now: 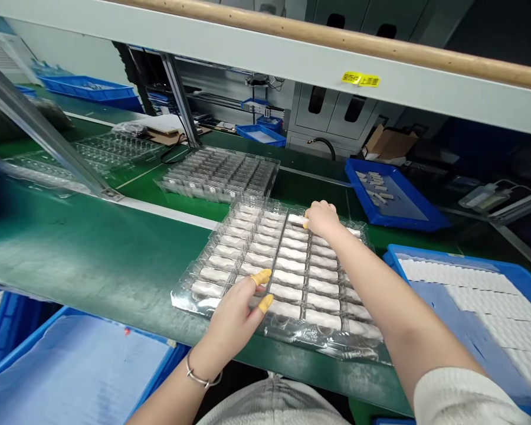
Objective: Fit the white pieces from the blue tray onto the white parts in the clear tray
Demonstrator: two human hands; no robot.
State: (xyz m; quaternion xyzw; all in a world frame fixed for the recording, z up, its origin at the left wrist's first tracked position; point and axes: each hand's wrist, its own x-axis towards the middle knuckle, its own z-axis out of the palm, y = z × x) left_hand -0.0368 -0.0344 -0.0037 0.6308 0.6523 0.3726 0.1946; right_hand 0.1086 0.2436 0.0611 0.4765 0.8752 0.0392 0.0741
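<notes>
A clear plastic blister tray [190, 301] lies before me, its columns filled with small, long white pieces [291, 263]. My left hand [239, 310] is over the tray's near left part. Yellow finger covers are on its thumb and forefinger, which are spread apart with nothing seen between them. At the tray's far side, my right hand [322, 218] has its fingers curled down round the right end of a white piece [297, 219] in the far row. The back of that hand hides most of its fingertips.
To the right, a blue bin [392, 254] holds rows of white pieces. Behind it is a blue tray [358, 200] with several loose pieces. Stacked empty blister trays [221, 171] stand farther back. A lined blue bin [159, 378] is at lower left. A shelf beam [265, 44] crosses overhead.
</notes>
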